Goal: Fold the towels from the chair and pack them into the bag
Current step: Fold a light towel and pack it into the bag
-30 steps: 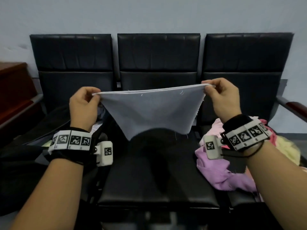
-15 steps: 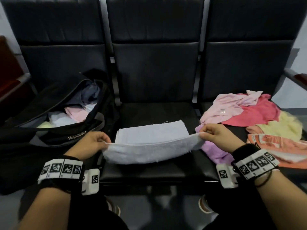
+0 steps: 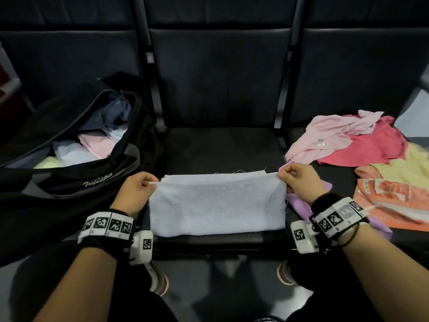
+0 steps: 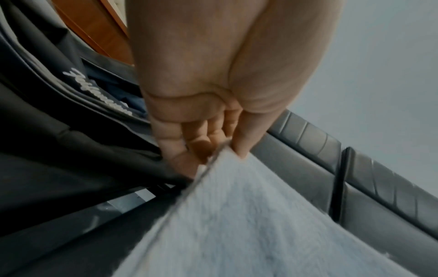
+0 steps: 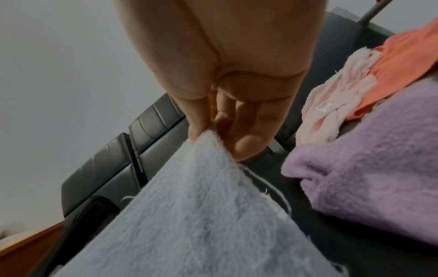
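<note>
A pale blue-grey towel (image 3: 217,204) lies doubled over on the middle black chair seat (image 3: 222,147). My left hand (image 3: 151,182) pinches its far left corner between thumb and fingers, and my right hand (image 3: 282,175) pinches the far right corner. Both wrist views show the pinch up close: the left hand (image 4: 220,150) on the towel (image 4: 249,224), the right hand (image 5: 208,135) on the towel (image 5: 201,215). An open black bag (image 3: 76,180) sits on the left seat with folded towels inside. Loose towels, pink (image 3: 325,138), red (image 3: 376,145), yellow, orange and purple (image 3: 299,203), lie heaped on the right seat.
The chair backs (image 3: 220,73) rise just behind the seats. The bag's strap and lettered flap (image 3: 97,180) hang close to my left hand. My knees and shoes (image 3: 160,282) show below the seat's front edge. A wooden armrest (image 4: 94,28) stands beyond the bag.
The towel was held stretched in the air, then lowered onto the middle seat and folded in half. Both hands have brought the top edge forward over the lower layer, keeping their pinch.
</note>
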The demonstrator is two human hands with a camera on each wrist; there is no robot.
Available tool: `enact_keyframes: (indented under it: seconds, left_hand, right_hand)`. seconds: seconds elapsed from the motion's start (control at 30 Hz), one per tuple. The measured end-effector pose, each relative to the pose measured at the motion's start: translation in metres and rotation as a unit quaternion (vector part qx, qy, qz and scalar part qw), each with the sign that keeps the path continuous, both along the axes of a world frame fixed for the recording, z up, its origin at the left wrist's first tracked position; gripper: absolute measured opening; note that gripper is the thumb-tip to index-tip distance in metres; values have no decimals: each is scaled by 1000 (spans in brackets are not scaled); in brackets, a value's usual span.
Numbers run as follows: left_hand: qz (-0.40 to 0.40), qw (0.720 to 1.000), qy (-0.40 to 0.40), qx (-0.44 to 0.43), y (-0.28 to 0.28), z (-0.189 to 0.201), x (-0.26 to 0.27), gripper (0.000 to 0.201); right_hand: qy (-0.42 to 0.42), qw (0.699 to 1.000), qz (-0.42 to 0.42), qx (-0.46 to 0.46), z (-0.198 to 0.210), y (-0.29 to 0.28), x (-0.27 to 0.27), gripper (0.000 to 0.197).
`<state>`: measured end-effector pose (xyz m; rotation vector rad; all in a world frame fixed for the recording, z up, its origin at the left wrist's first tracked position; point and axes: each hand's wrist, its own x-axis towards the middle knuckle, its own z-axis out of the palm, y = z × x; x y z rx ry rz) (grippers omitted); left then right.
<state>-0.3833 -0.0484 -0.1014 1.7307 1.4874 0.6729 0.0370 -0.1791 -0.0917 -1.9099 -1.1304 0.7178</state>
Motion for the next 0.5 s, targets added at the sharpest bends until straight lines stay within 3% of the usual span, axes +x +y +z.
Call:
enact_keyframes:
  seconds: [0.43, 0.5]
  left_hand:
    - [83, 996, -2, -31, 58, -51, 31, 15]
    - [96, 994, 1, -54, 55, -59, 32, 26]
  right_hand:
    - [-113, 991, -50, -60, -41, 62, 3, 7]
    - [-134, 985, -52, -91, -51, 62, 3, 6]
